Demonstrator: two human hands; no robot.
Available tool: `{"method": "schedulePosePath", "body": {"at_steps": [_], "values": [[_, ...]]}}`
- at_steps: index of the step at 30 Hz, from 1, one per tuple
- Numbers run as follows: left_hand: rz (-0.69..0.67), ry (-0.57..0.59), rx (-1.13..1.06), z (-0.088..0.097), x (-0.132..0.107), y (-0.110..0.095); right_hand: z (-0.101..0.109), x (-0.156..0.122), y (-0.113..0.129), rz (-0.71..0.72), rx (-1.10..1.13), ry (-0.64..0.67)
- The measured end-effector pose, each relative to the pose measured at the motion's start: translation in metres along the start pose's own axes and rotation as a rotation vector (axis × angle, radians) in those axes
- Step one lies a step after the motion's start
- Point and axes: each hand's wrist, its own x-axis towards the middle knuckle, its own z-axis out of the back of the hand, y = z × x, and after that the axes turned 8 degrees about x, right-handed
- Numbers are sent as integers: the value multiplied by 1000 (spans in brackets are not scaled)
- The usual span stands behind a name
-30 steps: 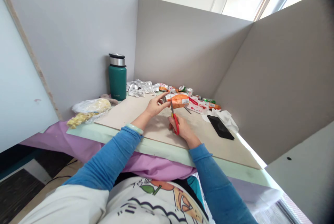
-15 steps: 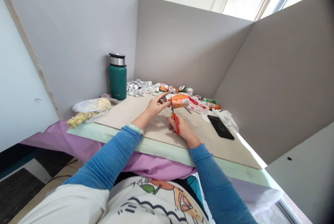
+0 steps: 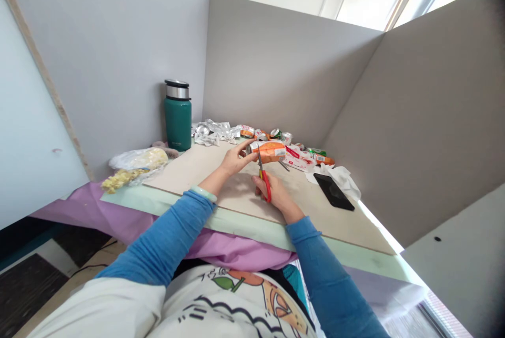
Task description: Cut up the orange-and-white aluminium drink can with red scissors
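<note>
An orange and white drink can (image 3: 273,152) lies on its side just above the board, its left end in the fingers of my left hand (image 3: 235,160). My right hand (image 3: 273,191) is closed round the red and yellow handles of a pair of scissors (image 3: 266,186). The blades point up and away from me and meet the can near its left end. Whether they have gone into the metal I cannot tell. Behind the can lies a red and white sheet or wrapper (image 3: 299,158), with a thin dark tool (image 3: 284,166) beside it.
A green bottle (image 3: 178,122) stands at the back left, near cut silvery metal scraps (image 3: 216,132). Several cans, one of them orange (image 3: 324,160), line the back. A black phone (image 3: 333,192) and white tissue (image 3: 342,180) lie right; a plastic bag (image 3: 139,160) lies left. Grey partitions enclose the table.
Almost nothing differs. Both hands, the can and the scissors keep nearly the same places.
</note>
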Motion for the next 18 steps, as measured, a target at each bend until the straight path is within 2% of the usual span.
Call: {"method": "schedulePosePath", "body": {"at_steps": [18], "values": [[13, -4, -7, -1, 1, -1, -1, 0, 1, 2, -4, 3]]}}
